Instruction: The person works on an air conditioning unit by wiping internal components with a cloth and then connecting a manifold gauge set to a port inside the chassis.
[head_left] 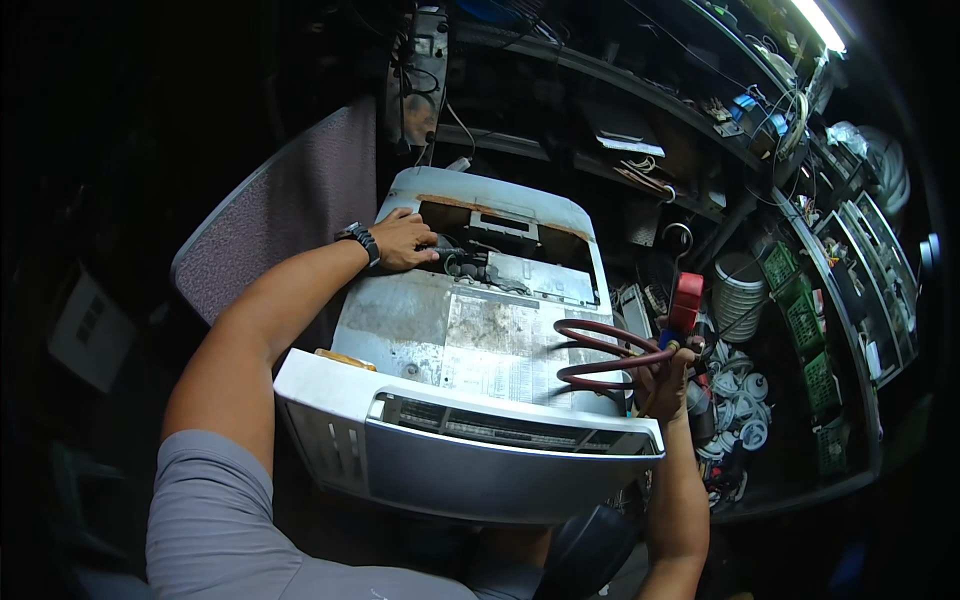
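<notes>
My left hand [405, 240] rests at the recessed opening of a worn white air-conditioning unit [390, 320], fingers curled by dark pipe fittings and wires [465, 268]; what they grip is unclear. A pale metal cover [540, 282] lies inside the recess. My right hand [672, 372] is closed on a gauge manifold with a red housing [686, 300] and blue part, beside the unit's right side. A looped dark red hose [585, 328] runs from it over the top. An amber object [345, 360] lies near the front left edge.
A speckled panel [255, 220] stands left of the unit, and a metal upright [415, 90] behind it. Cluttered shelves [630, 140] line the back. At right are green crates [780, 268], a ribbed white cylinder [738, 295], heaped white parts [740, 410] and a metal-framed rack [890, 290].
</notes>
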